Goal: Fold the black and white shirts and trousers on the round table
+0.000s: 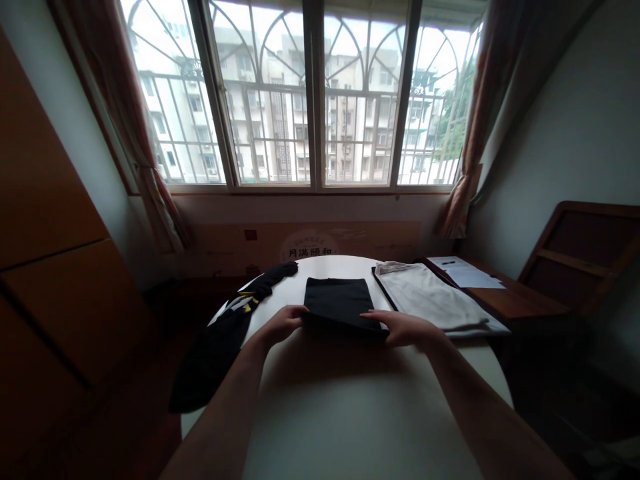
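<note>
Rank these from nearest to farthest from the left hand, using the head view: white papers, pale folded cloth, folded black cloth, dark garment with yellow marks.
From the left hand:
1. Folded black cloth: at its fingers, centre.
2. Dark garment with yellow marks: left side.
3. Pale folded cloth: right side.
4. White papers: farther right, on the brown wooden surface.

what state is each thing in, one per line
Black cloth: folded, near edge held
Left hand: gripping its left corner
Right hand: gripping its right corner
Light cloth: folded, flat
Dark garment: loosely bunched
Curtains: drawn apart
Papers: lying flat
Window: open or shut unclear
</note>
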`<state>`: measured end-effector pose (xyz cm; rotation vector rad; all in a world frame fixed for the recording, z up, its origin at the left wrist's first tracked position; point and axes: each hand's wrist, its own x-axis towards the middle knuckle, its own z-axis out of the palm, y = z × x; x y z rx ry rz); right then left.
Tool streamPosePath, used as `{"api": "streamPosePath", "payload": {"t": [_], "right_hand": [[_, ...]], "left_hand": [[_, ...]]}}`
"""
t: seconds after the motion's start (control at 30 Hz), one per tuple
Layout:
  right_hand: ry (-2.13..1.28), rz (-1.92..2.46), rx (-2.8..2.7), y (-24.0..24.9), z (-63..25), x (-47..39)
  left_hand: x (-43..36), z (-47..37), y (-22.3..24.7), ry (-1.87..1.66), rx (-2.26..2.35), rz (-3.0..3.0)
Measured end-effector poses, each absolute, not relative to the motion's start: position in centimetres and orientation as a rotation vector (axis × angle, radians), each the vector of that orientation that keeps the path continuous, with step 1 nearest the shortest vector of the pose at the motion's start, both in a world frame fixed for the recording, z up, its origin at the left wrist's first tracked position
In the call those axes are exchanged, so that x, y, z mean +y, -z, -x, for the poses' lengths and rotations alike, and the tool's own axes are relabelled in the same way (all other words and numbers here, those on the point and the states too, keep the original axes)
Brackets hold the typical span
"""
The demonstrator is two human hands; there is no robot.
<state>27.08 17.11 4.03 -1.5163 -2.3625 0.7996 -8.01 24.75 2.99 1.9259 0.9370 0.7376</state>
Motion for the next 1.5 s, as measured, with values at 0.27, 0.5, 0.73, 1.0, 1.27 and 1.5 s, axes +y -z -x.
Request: {"api": "streamPosePath", "payload": {"t": [0.27,0.5,0.73,1.0,1.27,1.5], "right_hand": [[-0.695,1.552,-2.415,-3.6,-26.7,17.5],[-0.774,1.525,-2.418,-3.4,-26.9,17.8],[-0.855,1.311,-2.221,-1.7,-28.0,19.3],[-1.264,0.923,-1.544,-1.8,-28.1,18.7],[-1.016,0.928,-1.176,-3.3,-25.8,19.2],[-0.834,0.806,-1.182,-14.2,-29.9,16.5]], "left_hand": [[25.5,9.1,-2.3,-0.662,0.958,-1.893],[25.7,9.9,-1.6,-0.585,1.041,-2.101],[25.1,9.6,-2.3,-0.606,1.065,-2.236],[24.7,8.1,-3.5,-0.931,0.930,-1.758],[22.0,5.3,-6.0,-1.094,0.855,-1.480],[19.7,1.2,-17.7,-1.105,0.807,-1.525]]}}
